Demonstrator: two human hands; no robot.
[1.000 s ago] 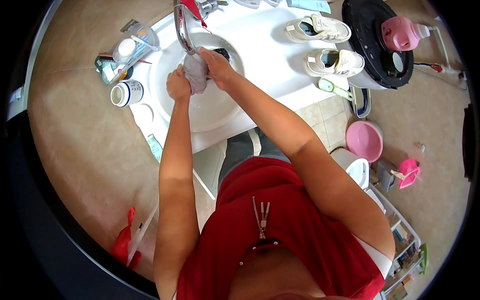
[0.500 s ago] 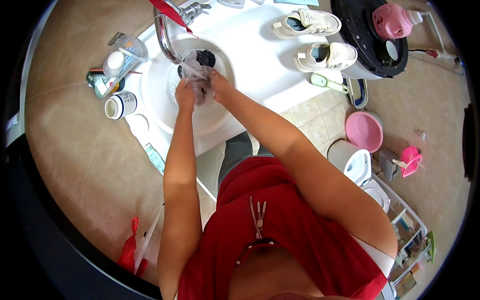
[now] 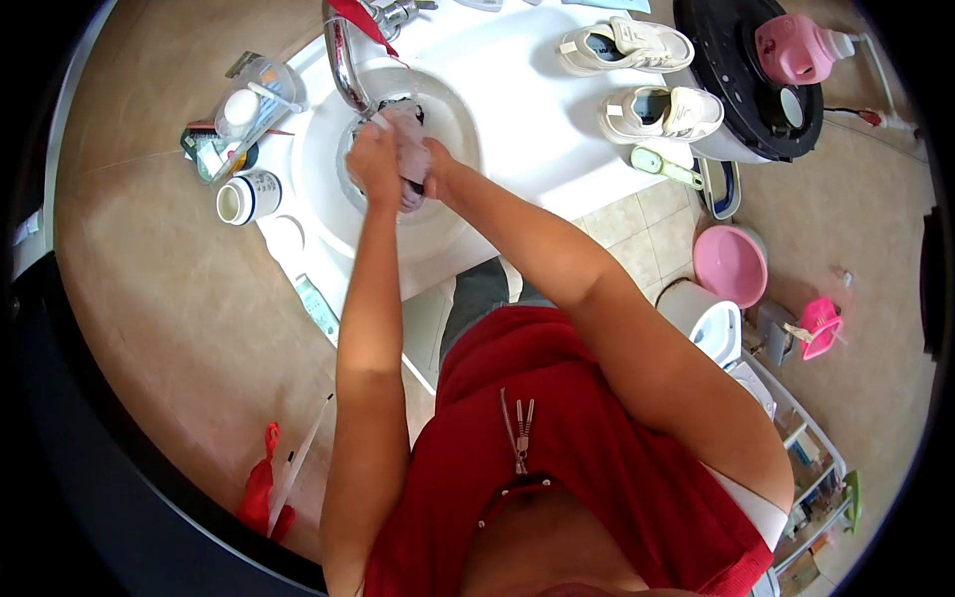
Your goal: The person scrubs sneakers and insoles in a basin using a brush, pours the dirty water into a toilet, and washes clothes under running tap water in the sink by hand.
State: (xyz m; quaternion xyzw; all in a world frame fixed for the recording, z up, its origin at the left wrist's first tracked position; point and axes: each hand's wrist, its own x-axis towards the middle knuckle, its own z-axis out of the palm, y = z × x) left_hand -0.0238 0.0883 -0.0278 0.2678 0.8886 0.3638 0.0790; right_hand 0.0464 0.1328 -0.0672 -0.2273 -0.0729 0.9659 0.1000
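A wet, pale greyish-pink cloth (image 3: pixel 411 149) hangs bunched between my two hands, low over the round white sink (image 3: pixel 313 204). My left hand (image 3: pixel 372 161) is closed on its left side, just below the spout of the chrome faucet (image 3: pixel 341 60). On the cloth's right edge my right hand (image 3: pixel 436 169) grips with the thumb and fingers. Water from the spout runs onto the cloth by my left hand. A dark cloth (image 3: pixel 402 107) lies in the basin behind, partly hidden by the pale one.
Two white shoes (image 3: pixel 637 47) and a green-handled brush (image 3: pixel 665 167) are right of the sink. A white jar (image 3: pixel 261 194) and a clear container (image 3: pixel 267 80) stand at left. A black-lidded bin (image 3: pixel 721 60) bears a pink bottle (image 3: pixel 793 50). A pink basin (image 3: pixel 731 265) is lower right.
The cloth was squeezed in both hands, then spread lower in the basin, and is now lifted slightly and bunched again. My left hand has moved up toward the spout.
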